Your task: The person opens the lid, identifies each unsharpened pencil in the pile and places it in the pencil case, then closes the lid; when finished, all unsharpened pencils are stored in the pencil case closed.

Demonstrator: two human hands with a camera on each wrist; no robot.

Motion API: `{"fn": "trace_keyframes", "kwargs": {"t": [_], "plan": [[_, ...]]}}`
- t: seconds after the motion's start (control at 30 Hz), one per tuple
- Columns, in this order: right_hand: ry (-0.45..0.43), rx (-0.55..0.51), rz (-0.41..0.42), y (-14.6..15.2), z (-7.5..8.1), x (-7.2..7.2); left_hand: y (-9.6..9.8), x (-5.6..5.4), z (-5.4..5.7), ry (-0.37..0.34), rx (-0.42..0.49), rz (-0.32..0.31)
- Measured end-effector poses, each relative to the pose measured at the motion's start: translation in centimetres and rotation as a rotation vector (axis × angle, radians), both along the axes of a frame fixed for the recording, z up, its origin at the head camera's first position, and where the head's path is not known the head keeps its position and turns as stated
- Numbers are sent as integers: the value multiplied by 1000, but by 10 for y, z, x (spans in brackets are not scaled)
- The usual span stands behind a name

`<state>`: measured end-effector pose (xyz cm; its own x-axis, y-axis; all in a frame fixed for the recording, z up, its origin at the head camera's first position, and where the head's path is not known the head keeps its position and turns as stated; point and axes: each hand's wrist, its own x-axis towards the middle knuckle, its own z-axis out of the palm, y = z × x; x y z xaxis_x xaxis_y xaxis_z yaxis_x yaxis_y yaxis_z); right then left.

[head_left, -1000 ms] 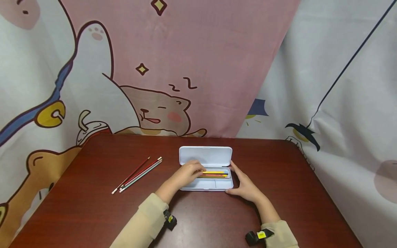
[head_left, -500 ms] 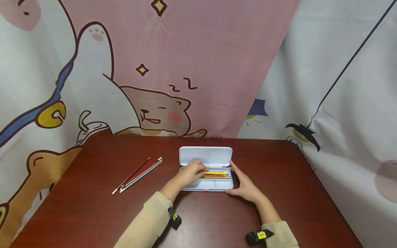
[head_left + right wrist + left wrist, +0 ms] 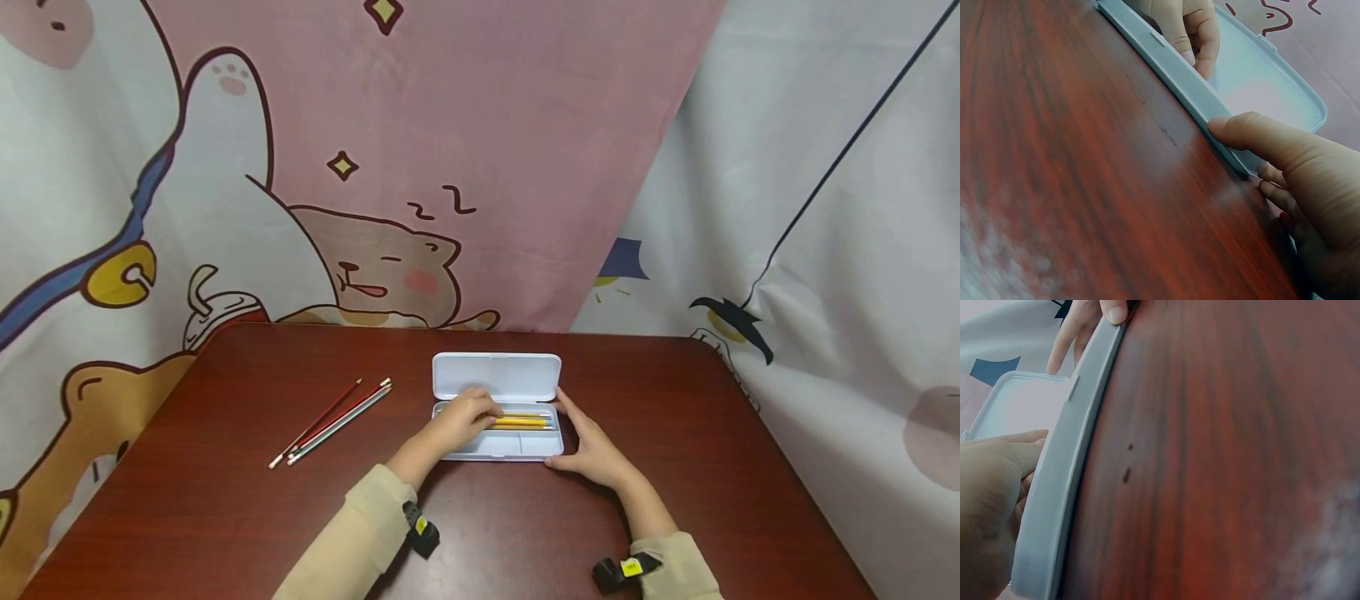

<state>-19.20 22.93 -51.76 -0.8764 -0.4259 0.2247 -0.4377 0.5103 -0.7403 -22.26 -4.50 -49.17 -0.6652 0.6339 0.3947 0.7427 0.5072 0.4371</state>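
Note:
A white pencil case (image 3: pixel 497 377) stands with its lid raised on the table. Several pencils (image 3: pixel 521 422), mostly yellow, lie in its rear compartment. My left hand (image 3: pixel 463 417) reaches into the case, its bent fingers down at the left part of these pencils. In the right wrist view, the left thumb and fingers (image 3: pixel 1205 37) point down behind the front wall, which hides their tips; whether they pinch a pencil I cannot tell. My right hand (image 3: pixel 597 450) grips the case's right end, thumb (image 3: pixel 1225 127) against the front wall and the other fingers round the side.
To the left of the case, several red and pale green pencils (image 3: pixel 337 425) lie slanting on the dark red wooden table (image 3: pixel 495 533). Behind the table hangs a cartoon-printed cloth (image 3: pixel 525 167). A small black camera (image 3: pixel 422 531) is strapped at the left wrist.
My left hand has shifted slightly right within the case. The pencils there have rolled: the orange one seen earlier no longer shows and yellow ones lie in front. The right hand has stayed put.

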Motion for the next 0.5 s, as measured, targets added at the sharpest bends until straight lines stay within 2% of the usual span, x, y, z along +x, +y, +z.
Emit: {"fn": "trace_keyframes", "kwargs": {"t": [0.33,0.5], "plan": [[-28,-3,4,2,0,-1,1,4,2,-55,0,38],[-28,6,2,2,0,0,0,11,8,-55,49,67]]}}
